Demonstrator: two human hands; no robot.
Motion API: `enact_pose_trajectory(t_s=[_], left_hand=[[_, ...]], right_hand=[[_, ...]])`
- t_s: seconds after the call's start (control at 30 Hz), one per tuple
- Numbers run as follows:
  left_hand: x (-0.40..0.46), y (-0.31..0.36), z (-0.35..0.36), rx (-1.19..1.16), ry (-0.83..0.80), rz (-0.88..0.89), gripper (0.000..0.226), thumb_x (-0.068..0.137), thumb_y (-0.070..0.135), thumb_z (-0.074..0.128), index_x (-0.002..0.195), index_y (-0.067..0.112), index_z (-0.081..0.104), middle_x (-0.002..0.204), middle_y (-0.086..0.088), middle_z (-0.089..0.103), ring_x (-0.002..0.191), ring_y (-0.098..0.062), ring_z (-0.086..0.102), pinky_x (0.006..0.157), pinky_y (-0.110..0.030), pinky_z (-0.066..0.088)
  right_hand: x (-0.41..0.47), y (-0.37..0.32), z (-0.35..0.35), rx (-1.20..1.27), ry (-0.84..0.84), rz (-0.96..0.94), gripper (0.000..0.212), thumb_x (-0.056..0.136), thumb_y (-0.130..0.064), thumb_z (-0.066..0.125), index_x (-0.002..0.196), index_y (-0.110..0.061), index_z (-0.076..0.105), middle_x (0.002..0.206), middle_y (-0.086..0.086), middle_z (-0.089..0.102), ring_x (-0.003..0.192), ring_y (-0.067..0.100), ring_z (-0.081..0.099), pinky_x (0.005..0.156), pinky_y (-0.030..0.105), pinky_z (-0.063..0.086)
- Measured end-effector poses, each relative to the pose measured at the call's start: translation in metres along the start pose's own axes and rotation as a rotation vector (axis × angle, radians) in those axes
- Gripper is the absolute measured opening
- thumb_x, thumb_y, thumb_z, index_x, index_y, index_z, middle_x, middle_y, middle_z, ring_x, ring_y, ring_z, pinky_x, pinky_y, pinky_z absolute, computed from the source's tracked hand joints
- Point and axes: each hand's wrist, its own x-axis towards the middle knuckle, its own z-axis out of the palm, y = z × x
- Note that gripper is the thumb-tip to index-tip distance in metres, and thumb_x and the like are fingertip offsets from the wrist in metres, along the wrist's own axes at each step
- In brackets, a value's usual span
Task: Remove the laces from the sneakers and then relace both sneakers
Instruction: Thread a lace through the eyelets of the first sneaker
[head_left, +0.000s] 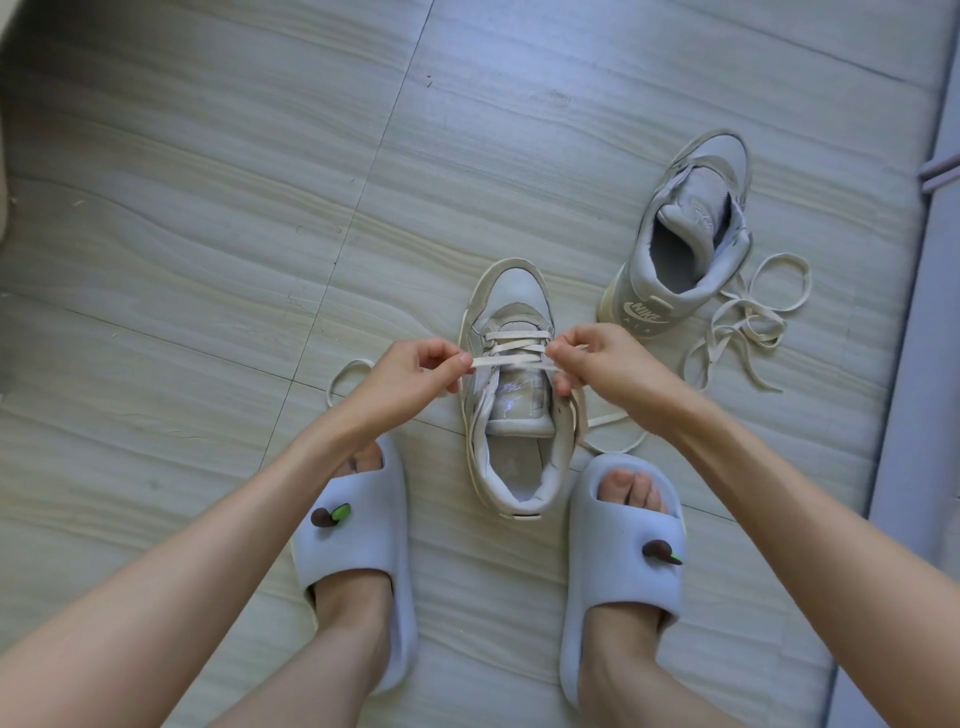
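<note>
You are partway through relacing the nearer grey-and-cream high-top sneaker (511, 395), which is standing on the pale wood-grain tiled floor (208, 208) between your two pale blue foam slides (358, 551). Its flat cream lace (511, 345) is crossing only the lower eyelets near the toe; the upper eyelets beside the tongue are standing empty, so most of this shoe is remaining, by my reading.

The second grey sneaker (685, 234) is sitting well apart, up and to your right, with no lace through it, and a loose cream lace (748, 317) is lying in a tangle just beside its heel (so unlacing looks finished, and that shoe is waiting its turn).

Your left hand (415, 371) is pinching one strand of the lace between thumb and fingertips, pulling it out to the left. Your right hand (597, 364) is curling over the shoe's right edge, pinching the other strand at the eyelet row. Both forearms are reaching down and inward, with slack lace trailing on the floor at either side.
</note>
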Motion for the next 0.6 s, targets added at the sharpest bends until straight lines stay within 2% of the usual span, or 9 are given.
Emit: enact_pose_trajectory(t_s=[0.07, 0.13, 0.23, 0.3, 0.33, 0.37, 0.43, 0.5, 0.6], left_hand=[[-0.002, -0.003, -0.003, 0.123, -0.008, 0.026, 0.019, 0.094, 0.026, 0.054, 0.083, 0.016, 0.066, 0.064, 0.009, 0.058, 0.046, 0.009, 0.047, 0.044, -0.004, 0.032], [-0.003, -0.009, -0.004, 0.332, -0.001, 0.052, 0.020, 0.092, 0.035, 0.055, 0.081, 0.022, 0.065, 0.062, 0.013, 0.060, 0.051, 0.012, 0.048, 0.056, -0.009, 0.033], [-0.003, -0.022, -0.007, 0.627, -0.012, 0.096, 0.025, 0.091, 0.045, 0.052, 0.073, 0.028, 0.058, 0.063, 0.015, 0.058, 0.074, 0.006, 0.051, 0.084, -0.028, 0.028], [-0.004, -0.026, -0.010, 0.742, -0.027, 0.113, 0.027, 0.092, 0.046, 0.049, 0.071, 0.030, 0.054, 0.070, 0.015, 0.057, 0.088, -0.007, 0.049, 0.096, -0.034, 0.020], [-0.005, -0.026, -0.012, 0.762, -0.030, 0.125, 0.026, 0.092, 0.045, 0.049, 0.072, 0.030, 0.056, 0.074, 0.015, 0.058, 0.091, -0.008, 0.048, 0.099, -0.035, 0.018], [-0.006, -0.026, -0.013, 0.749, -0.035, 0.141, 0.024, 0.093, 0.041, 0.049, 0.075, 0.029, 0.058, 0.077, 0.015, 0.059, 0.092, -0.010, 0.049, 0.100, -0.035, 0.019], [-0.008, -0.020, -0.017, 0.576, -0.054, 0.133, 0.021, 0.094, 0.035, 0.050, 0.078, 0.027, 0.061, 0.075, 0.012, 0.063, 0.087, -0.012, 0.056, 0.093, -0.033, 0.032], [-0.012, -0.010, -0.019, 0.333, -0.056, 0.073, 0.022, 0.091, 0.039, 0.050, 0.076, 0.027, 0.061, 0.068, 0.007, 0.061, 0.074, -0.013, 0.057, 0.075, -0.033, 0.041], [-0.018, 0.008, -0.018, 0.198, -0.074, 0.115, 0.025, 0.081, 0.043, 0.046, 0.077, 0.021, 0.058, 0.064, 0.003, 0.053, 0.063, -0.013, 0.048, 0.065, -0.033, 0.041]], right_hand=[[-0.003, 0.004, -0.010, 0.238, 0.004, 0.019, 0.019, 0.096, -0.014, 0.051, 0.077, -0.013, 0.052, 0.040, -0.009, 0.044, 0.042, 0.009, 0.044, 0.058, 0.023, 0.041], [-0.006, 0.012, -0.023, 0.301, 0.092, 0.057, 0.017, 0.094, -0.017, 0.055, 0.078, -0.013, 0.053, 0.040, -0.009, 0.038, 0.034, 0.005, 0.037, 0.051, 0.026, 0.044], [-0.011, 0.031, -0.040, 0.043, 0.227, 0.153, 0.018, 0.092, -0.025, 0.058, 0.078, -0.014, 0.058, 0.048, -0.001, 0.041, 0.030, 0.002, 0.038, 0.041, 0.023, 0.046], [-0.014, 0.042, -0.045, -0.085, 0.209, 0.206, 0.017, 0.092, -0.026, 0.058, 0.084, -0.011, 0.061, 0.055, 0.006, 0.054, 0.035, 0.005, 0.049, 0.048, 0.025, 0.052], [-0.014, 0.045, -0.045, -0.148, 0.203, 0.188, 0.016, 0.092, -0.025, 0.058, 0.090, -0.009, 0.063, 0.065, 0.009, 0.062, 0.045, 0.007, 0.057, 0.052, 0.023, 0.052], [-0.013, 0.048, -0.043, -0.252, 0.210, 0.134, 0.015, 0.092, -0.024, 0.057, 0.094, -0.010, 0.064, 0.079, 0.010, 0.067, 0.061, 0.010, 0.064, 0.060, 0.020, 0.049], [-0.012, 0.044, -0.032, -0.425, 0.242, -0.021, 0.017, 0.092, -0.025, 0.058, 0.101, -0.014, 0.067, 0.097, 0.003, 0.067, 0.088, 0.015, 0.062, 0.077, 0.023, 0.043], [-0.010, 0.034, -0.017, -0.445, 0.265, -0.166, 0.021, 0.090, -0.024, 0.061, 0.107, -0.013, 0.066, 0.106, 0.003, 0.063, 0.099, 0.017, 0.057, 0.088, 0.026, 0.040], [-0.004, 0.020, 0.006, -0.554, 0.224, -0.357, 0.036, 0.086, -0.029, 0.065, 0.118, -0.014, 0.060, 0.117, 0.005, 0.056, 0.113, 0.020, 0.047, 0.097, 0.028, 0.032]])
